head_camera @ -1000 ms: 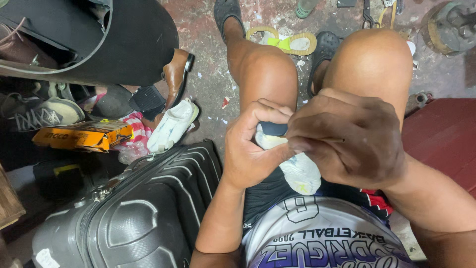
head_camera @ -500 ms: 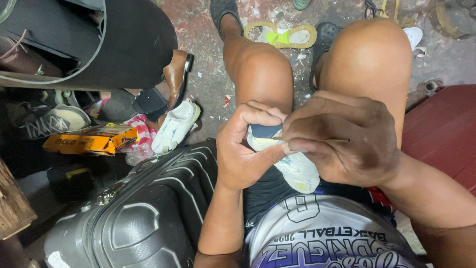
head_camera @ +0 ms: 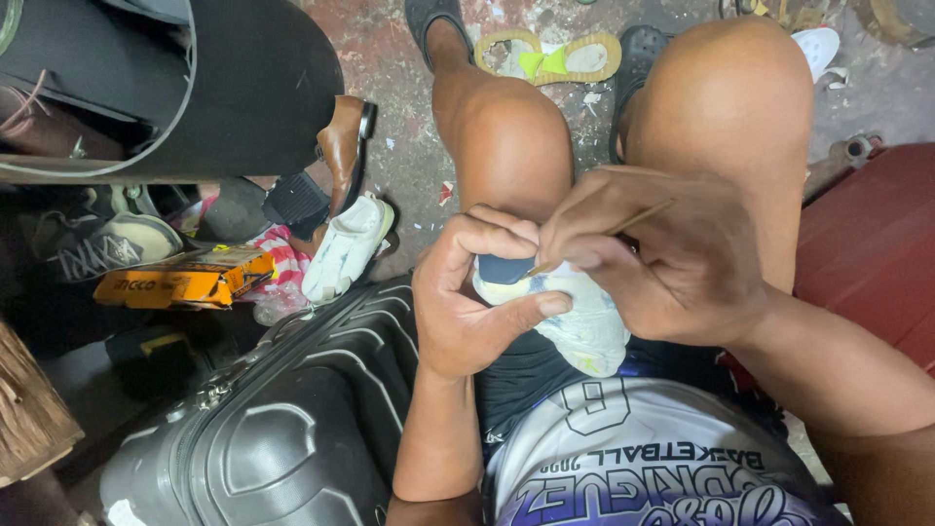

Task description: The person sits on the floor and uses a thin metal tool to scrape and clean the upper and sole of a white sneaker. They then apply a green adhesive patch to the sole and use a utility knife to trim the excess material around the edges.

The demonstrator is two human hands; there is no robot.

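Two hands (head_camera: 467, 292) (head_camera: 672, 258), one white shoe (head_camera: 584, 326), one thin stick (head_camera: 623, 224), one grey suitcase (head_camera: 282, 429)

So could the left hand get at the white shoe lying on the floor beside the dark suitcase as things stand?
Probably not right away. The left hand is wrapped around the small white shoe on the lap, so it is occupied. The white shoe on the floor lies uncovered off to that side, beyond the suitcase, with nothing on top of it.
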